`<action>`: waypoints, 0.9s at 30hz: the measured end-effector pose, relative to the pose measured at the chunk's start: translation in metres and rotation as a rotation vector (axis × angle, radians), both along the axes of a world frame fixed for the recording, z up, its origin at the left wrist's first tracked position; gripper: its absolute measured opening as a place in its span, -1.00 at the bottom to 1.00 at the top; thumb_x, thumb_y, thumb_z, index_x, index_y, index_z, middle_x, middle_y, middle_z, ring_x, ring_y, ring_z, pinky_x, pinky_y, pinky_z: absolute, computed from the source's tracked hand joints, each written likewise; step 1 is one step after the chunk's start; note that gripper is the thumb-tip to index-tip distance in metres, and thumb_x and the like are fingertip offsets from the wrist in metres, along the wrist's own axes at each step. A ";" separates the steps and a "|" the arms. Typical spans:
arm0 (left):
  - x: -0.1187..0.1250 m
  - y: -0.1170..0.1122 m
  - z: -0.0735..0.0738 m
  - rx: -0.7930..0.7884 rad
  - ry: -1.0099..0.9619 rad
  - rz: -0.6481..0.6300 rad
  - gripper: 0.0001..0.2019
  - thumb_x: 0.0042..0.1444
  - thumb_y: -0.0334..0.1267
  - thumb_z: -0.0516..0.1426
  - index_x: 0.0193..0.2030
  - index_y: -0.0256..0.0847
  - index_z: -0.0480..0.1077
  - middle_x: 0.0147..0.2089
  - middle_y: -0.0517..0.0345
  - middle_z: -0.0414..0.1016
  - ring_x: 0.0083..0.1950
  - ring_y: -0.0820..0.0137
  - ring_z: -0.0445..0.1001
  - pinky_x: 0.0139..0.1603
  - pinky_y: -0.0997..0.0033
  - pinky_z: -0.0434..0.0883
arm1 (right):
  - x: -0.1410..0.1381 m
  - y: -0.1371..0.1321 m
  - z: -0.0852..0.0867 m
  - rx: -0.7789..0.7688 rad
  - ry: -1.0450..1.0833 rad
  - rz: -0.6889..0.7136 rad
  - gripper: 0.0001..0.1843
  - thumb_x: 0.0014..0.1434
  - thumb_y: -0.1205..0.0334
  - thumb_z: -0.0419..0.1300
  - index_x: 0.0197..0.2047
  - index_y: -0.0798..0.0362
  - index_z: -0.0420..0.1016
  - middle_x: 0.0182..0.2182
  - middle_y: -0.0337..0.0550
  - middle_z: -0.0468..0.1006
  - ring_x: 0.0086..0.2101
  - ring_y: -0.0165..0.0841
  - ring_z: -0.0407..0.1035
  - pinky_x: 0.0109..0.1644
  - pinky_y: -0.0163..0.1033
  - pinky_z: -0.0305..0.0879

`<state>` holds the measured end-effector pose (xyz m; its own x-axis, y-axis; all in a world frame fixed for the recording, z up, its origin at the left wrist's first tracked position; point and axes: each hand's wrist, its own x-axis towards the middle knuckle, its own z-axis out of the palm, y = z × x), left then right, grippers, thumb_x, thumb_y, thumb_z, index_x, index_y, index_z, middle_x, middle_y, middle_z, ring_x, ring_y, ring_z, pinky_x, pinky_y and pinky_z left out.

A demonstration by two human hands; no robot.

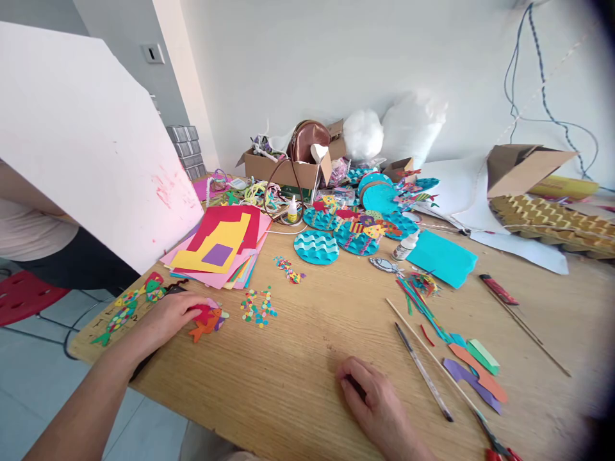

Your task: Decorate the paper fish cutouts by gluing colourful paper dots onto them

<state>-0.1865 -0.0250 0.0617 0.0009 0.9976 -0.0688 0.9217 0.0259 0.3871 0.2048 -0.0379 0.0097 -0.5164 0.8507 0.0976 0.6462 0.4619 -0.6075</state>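
My left hand (pixel 166 317) reaches to the table's left front part, its fingertips closed on a red paper fish (pixel 204 314). Against that lie an orange paper fish (pixel 207 328) and a few pink and purple cutouts, partly covered. Just right are scattered paper dots (pixel 259 307). Several dotted fish (pixel 122 317) sit left of the wrist. My right hand (pixel 368 394) rests on the wood near the front edge, fingers curled in with nothing visible in them. To its right lie a pen (pixel 423 371) and a long thin wooden stick (pixel 418 336).
Coloured paper sheets (pixel 216 246) are stacked behind my left hand. Wavy blue discs (pixel 316 248), a glue bottle (pixel 406 246) and a craft box (pixel 283 169) stand farther back. Red-handled scissors (pixel 500 448) lie front right. A white board (pixel 96 134) leans at left, with a person behind it.
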 end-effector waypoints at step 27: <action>0.169 0.011 -0.001 -0.127 -0.439 -0.286 -0.90 0.02 -0.35 0.03 -0.43 -0.20 0.36 -0.46 0.28 0.39 -0.39 0.48 0.32 -0.38 0.54 0.19 | -0.027 0.013 0.036 -0.223 0.255 -0.214 -0.73 0.07 0.18 0.02 -0.16 0.07 0.33 -0.37 -0.11 0.48 -0.52 -0.43 0.33 -0.53 -0.36 0.23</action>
<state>-0.0178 -0.0137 0.0612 0.3273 0.9372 -0.1206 0.6510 -0.1311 0.7477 0.1773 -0.0249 0.0454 -0.3081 0.9514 0.0007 0.5292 0.1720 -0.8309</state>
